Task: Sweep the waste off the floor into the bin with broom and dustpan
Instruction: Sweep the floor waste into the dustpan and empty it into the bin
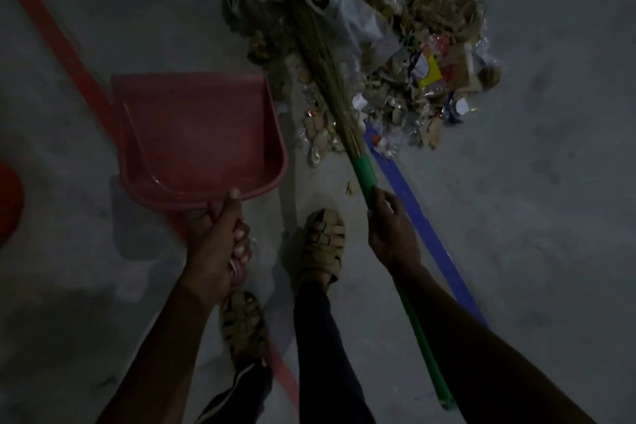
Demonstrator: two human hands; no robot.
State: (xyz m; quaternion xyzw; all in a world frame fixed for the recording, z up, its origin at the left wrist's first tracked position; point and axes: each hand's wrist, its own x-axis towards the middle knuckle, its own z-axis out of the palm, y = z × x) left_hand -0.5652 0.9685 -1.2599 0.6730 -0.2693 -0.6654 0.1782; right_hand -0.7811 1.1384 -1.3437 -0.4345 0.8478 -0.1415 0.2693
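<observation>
- Running along the far left of the grey floor [550,182], a red painted line [51,31] slants down from the top corner, and part of a red round shape [8,200] shows at the left edge.
- The red dustpan [196,138] sits just left of the rubbish, its open mouth turned up and away from the person; its pan holds nothing visible.
- The left hand [216,244] grasps the dustpan's handle, fingers curled round it and the thumb stretched up onto the pan's back rim.
- Two feet in tan strapped sandals [325,241] stand between the hands, the right one further forward.
- The broom [323,69] slants from lower right up to the middle top; its straw bristles lie across the waste pile [395,45].
- The right hand [389,231] is wrapped round the broom's green handle, just below where the bristles start.
- The waste, a heap of dry scraps, clear plastic and coloured wrappers, fills the top middle, just right of the dustpan.
- A blue tape strip [426,224] runs under the pile's near edge, down to the right.
</observation>
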